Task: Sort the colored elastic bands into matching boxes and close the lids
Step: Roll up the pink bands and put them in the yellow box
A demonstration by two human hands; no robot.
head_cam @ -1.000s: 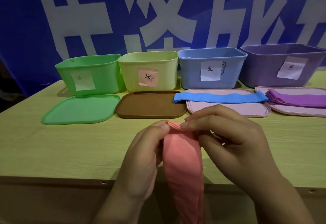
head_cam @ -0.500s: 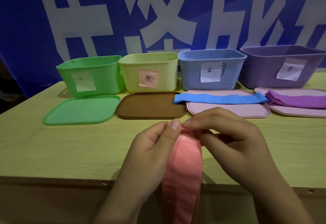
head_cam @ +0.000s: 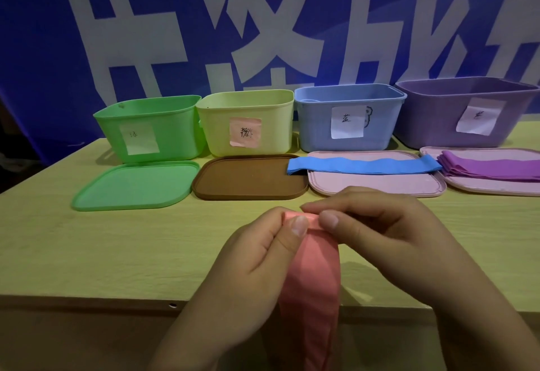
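Note:
A pink elastic band (head_cam: 312, 291) hangs down over the table's front edge. My left hand (head_cam: 257, 259) and my right hand (head_cam: 380, 230) both pinch its top end between thumb and fingers. At the back stand four open boxes: green (head_cam: 152, 128), pale yellow with a pink label (head_cam: 248, 122), blue (head_cam: 347, 116) and purple (head_cam: 467, 110). A blue band (head_cam: 362, 165) lies across a pink lid (head_cam: 377, 182). A stack of purple bands (head_cam: 491, 167) lies on another pink lid (head_cam: 485, 186) at the right.
A green lid (head_cam: 137, 185) and a brown lid (head_cam: 248, 176) lie flat in front of the green and yellow boxes. A blue banner with white characters hangs behind. The wooden table (head_cam: 87, 248) has its front edge just under my wrists.
My hands have shifted their pinch on the pink band's top end, the left thumb now over the fold. The hands sit slightly higher; boxes and lids are unmoved.

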